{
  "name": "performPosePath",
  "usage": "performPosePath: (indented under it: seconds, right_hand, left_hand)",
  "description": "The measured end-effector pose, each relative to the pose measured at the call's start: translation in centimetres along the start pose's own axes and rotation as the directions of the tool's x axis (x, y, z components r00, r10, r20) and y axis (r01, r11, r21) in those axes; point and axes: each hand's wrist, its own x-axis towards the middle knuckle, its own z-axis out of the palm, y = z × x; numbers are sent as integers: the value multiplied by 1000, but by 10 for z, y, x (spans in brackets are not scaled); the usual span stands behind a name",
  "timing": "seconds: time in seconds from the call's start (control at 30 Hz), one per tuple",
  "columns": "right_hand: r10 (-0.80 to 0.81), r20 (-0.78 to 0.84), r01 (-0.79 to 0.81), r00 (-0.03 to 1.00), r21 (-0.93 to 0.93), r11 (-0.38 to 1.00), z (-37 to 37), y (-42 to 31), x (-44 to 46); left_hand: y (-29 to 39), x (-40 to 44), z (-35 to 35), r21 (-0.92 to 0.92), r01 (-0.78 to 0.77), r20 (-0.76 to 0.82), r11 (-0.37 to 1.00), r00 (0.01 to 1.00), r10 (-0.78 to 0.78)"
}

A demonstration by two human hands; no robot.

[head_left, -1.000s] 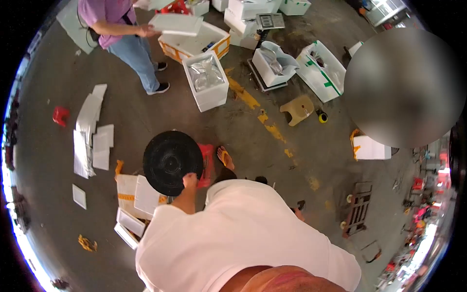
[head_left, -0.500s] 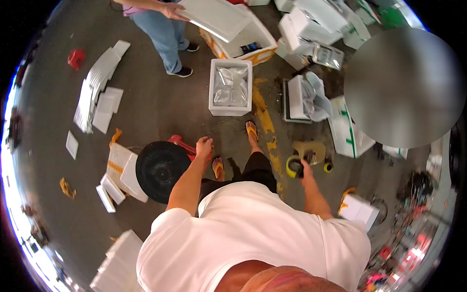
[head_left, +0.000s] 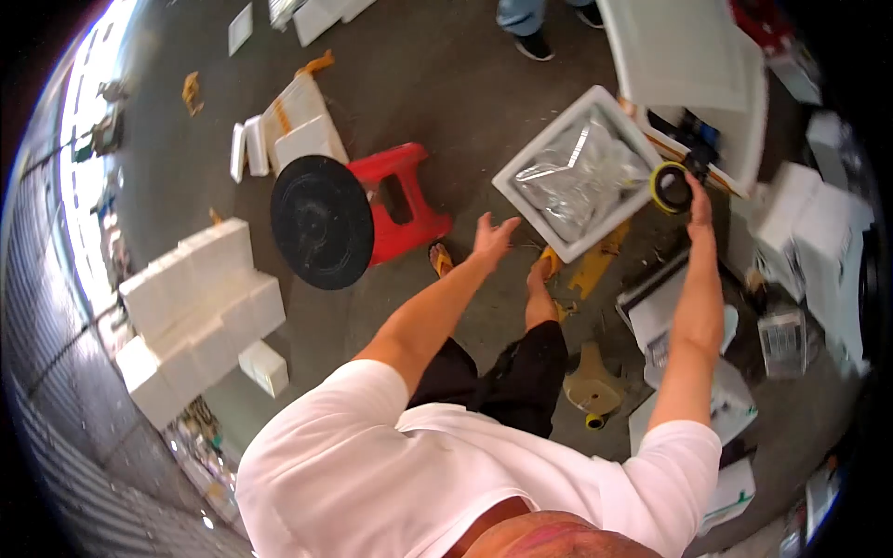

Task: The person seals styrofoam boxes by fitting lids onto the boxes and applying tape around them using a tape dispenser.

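Note:
My right hand (head_left: 699, 212) grips a roll of yellow-edged tape (head_left: 659, 197), held over the right corner of a white foam box (head_left: 526, 206). Clear plastic bags (head_left: 579, 177), shiny and puffed, fill the lidless box on the floor. My left hand (head_left: 493, 238) hangs near the lower left side of the box, fingers apart, holding nothing. To its left is a red plastic stool (head_left: 402, 234) with a round black disc (head_left: 321, 223) at its end.
A larger white container (head_left: 693, 65) stands beyond the box. Stacked white foam blocks (head_left: 200, 307) are on the left, foam boxes (head_left: 791, 223) on the right. A tan tape dispenser-like object (head_left: 593, 381) lies by my feet. Another person's shoe (head_left: 534, 46) shows at the top.
My view has turned and the foam box appears closer. My right hand has brought the tape roll from my right side to the box. My left hand has reached toward the box, fingers spreading.

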Motion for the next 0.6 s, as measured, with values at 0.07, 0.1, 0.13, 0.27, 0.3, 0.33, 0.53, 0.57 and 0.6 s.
performPosePath:
  seconds: [0.07,0.1,0.13,0.27,0.3,0.33,0.53,0.57,0.6]
  right_hand:
    - [68,-40,-67,997,26,997,18,-2,22]
    - [104,-43,-104,994,2,995,35,-6,20]
    - [144,-58,-145,988,-22,989,44,0,24]
    - [129,11,-129,992,3,992,12,44,53]
    - [74,-110,-84,991,-95,992,19,50,39]
    - [4,-201,-43,980,-191,981,31,52,20]
    - [41,-229,-31,973,43,999,73,60,-167]
    - [75,-239,-64,968,55,996,92,47,-211]
    - [101,-251,-86,963,70,994,115,33,-254]
  left_hand:
    - [-18,49,32,-200,-71,-30,977,997,66]
    - [-25,79,43,-214,-59,-48,975,998,50]
    - [-33,109,53,-169,-126,-34,978,992,122]
    - [-21,119,62,53,-113,-93,992,989,118]
    - [-16,116,62,24,-116,-86,993,989,117]
    - [-9,113,51,152,-103,-72,983,991,115]
    - [26,-1,-73,448,-252,-46,858,952,304]
    - [46,-40,-100,482,-255,-1,838,956,292]
    - [55,-68,-130,493,-273,15,826,952,306]
